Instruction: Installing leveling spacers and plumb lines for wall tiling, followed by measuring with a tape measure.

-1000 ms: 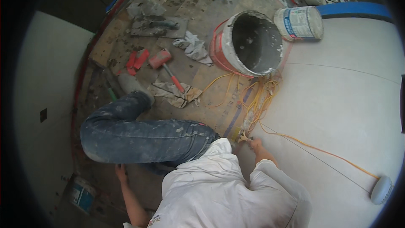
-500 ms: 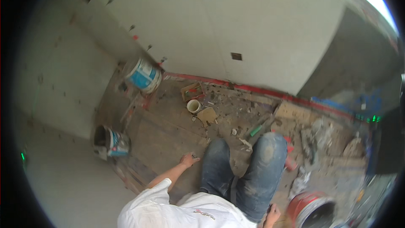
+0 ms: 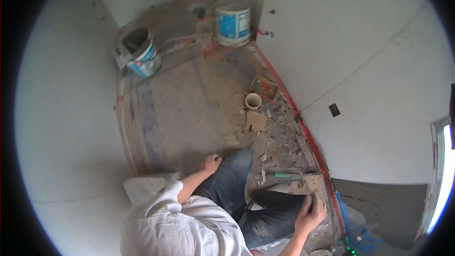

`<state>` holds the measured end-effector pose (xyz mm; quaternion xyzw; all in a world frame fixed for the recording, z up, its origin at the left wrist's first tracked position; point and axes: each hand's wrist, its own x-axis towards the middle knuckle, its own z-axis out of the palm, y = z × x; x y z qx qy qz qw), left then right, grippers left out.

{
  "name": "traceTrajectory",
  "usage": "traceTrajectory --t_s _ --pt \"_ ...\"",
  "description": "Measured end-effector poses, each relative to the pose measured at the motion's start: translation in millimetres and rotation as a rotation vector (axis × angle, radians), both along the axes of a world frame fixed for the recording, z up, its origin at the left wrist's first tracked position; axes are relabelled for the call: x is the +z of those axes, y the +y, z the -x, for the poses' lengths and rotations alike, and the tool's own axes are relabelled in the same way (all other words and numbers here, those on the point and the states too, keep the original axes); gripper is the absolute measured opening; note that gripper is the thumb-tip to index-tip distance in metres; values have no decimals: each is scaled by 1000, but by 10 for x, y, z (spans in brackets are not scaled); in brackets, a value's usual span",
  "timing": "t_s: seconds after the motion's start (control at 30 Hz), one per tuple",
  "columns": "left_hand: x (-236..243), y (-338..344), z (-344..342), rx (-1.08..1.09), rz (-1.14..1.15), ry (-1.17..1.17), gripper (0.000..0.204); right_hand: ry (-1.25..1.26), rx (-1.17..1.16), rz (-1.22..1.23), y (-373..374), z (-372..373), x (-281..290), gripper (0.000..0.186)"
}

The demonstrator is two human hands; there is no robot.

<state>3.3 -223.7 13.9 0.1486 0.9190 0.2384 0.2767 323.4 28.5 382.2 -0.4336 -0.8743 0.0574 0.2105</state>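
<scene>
In the head view, the left hand (image 3: pixel 211 163) was down by the left knee of the dark trousers (image 3: pixel 222 173), fingers curled in, and honestly I couldn't tell if they gripped anything. The right hand (image 3: pixel 310 214) was up at the other knee, thumb and fingers loosely bent with a gap between. Closest tool was the green-handled one (image 3: pixel 281 175), lying on the floor (image 3: pixel 180 114) just past the knees. Further out: a small pale cup (image 3: pixel 253 101) beside an open box (image 3: pixel 264 87), plus two blue-and-white buckets (image 3: pixel 233 23), one tilted.
</scene>
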Motion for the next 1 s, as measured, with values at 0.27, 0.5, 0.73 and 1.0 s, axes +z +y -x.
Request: traceTrajectory --t_s 0.27,0.5,0.73,1.0 --pt "-49 85 138 -115 -107 -211 55 154 -73 206 259 125 -164 16" --pt "615 250 264 -131 -48 -128 49 -198 258 349 599 304 115 27" --pt "1612 300 170 -147 -3 -11 42 -328 218 430 1235 756 -343 29" --pt "3261 1416 -53 -315 -117 -68 58 -841 239 414 1709 982 -558 37"
